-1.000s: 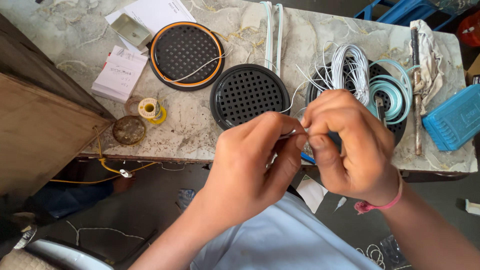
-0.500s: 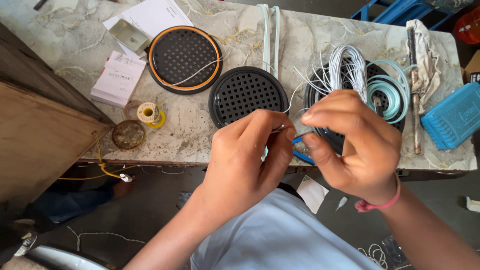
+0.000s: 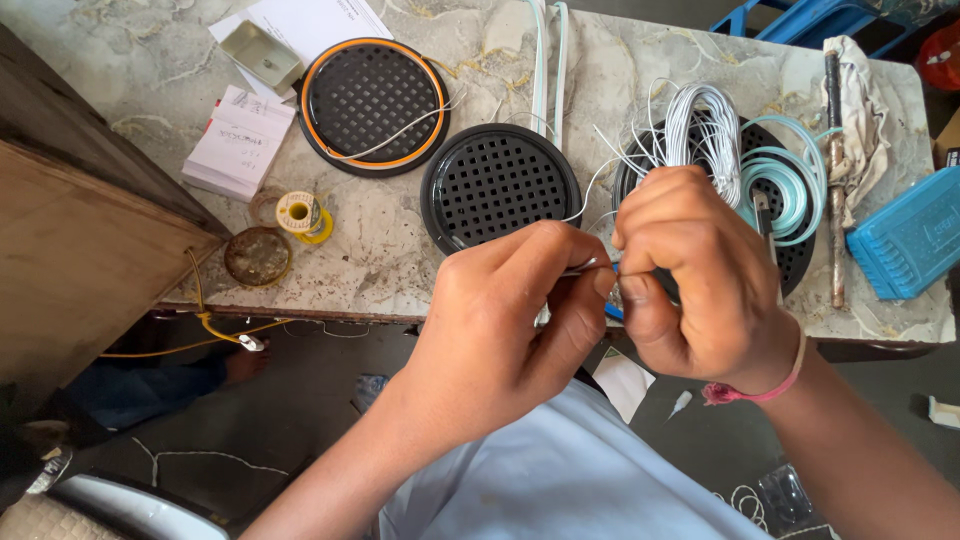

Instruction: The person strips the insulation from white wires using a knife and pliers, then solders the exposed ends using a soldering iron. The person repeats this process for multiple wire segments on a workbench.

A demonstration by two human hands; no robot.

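Left hand [image 3: 500,320] and right hand [image 3: 695,275] together, pinching a thin white wire [image 3: 585,268]; black round perforated grilles [image 3: 500,185] lie unwired.

A marble-patterned worktop [image 3: 400,260] carries two round black speaker grilles — one with an orange rim [image 3: 372,103], one plain [image 3: 499,186] just beside it. A small white booklet [image 3: 240,141] lies near the left edge, with a yellow solder spool [image 3: 300,213] and a round brown tin [image 3: 257,256] below it. At the right sit a blue plastic box [image 3: 905,245], a crumpled rag [image 3: 866,110] and a rusty rod [image 3: 832,180] — close together.
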